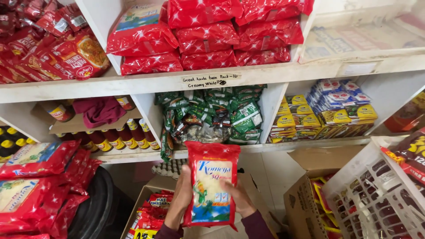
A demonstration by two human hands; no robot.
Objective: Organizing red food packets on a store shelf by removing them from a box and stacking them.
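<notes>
I hold a red snack packet (211, 183) with a white and blue front upright below the middle shelf. My left hand (182, 194) grips its left edge and my right hand (239, 199) grips its right edge. Straight above it, a shelf compartment holds several green packets (208, 115). Higher up, many red star-patterned packets (208, 37) like the one I hold are stacked on the top shelf.
An open cardboard box (148, 212) of red and yellow packets sits under my hands. Another box (305, 194) and a white plastic crate (376, 190) stand at right. Red packets (40, 186) pile at left. Sauce bottles (119, 139) and yellow sachets (327, 115) fill neighbouring compartments.
</notes>
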